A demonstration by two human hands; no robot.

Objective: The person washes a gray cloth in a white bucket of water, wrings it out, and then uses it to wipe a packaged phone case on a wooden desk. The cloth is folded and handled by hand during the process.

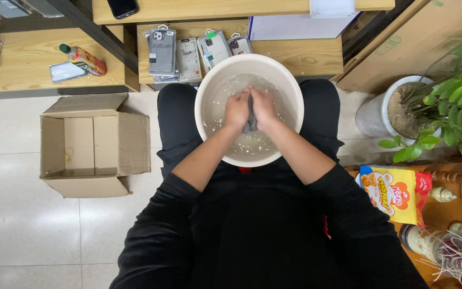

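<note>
Both hands are down in the white basin [209, 88], which sits on the person's lap, water inside it. The left hand [237, 111] is curled closed around a small dark grey cloth [251, 119], and the right hand [263, 107] is closed on the same cloth from the other side, knuckles nearly meeting over it. The cloth hangs between the two fists, right at the middle of the basin, its lower end in the water. Beyond the basin, on the low wooden desk [306, 56], a row of packaged phone cases [161, 52] lies flat. Off to the left an open cardboard box [94, 145] stands on the tiled floor, a bottle [84, 59] lies on its side on another desk, and a potted plant [402, 107] stands at the right
</note>
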